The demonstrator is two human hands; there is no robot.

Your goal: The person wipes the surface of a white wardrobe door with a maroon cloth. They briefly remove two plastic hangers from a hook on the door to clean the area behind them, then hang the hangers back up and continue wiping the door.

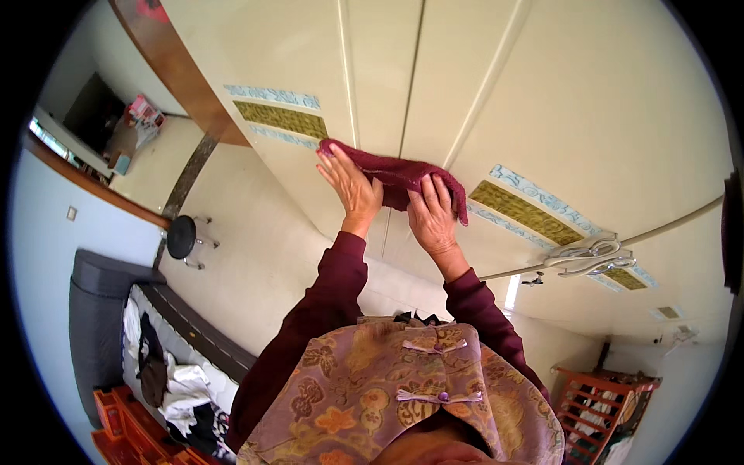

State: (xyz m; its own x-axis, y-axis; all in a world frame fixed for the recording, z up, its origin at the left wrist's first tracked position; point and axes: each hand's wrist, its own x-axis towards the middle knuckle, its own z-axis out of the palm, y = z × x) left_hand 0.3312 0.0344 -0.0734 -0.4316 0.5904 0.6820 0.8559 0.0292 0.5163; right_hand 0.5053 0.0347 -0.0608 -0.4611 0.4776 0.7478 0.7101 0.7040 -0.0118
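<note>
A dark red cloth (pixel 401 174) is spread against the cream door panels of a wardrobe (pixel 442 70), across the seam between two doors. My left hand (pixel 351 186) presses flat on the cloth's left end, fingers pointing up. Holding the cloth's right part is my right hand (pixel 433 212), its fingers bent over the fabric. Olive and light blue decorative strips (pixel 526 212) run along the doors on both sides of the cloth. Ornate metal handles (pixel 593 256) sit to the right of my right hand.
A round black stool (pixel 182 237) stands on the tiled floor at left. Below it is a bed (pixel 192 325) with piled clothes, beside reddish wooden furniture (pixel 131 430). A doorway with a brown frame (pixel 168 64) is at upper left. A red slatted wooden rack (pixel 593 407) stands at lower right.
</note>
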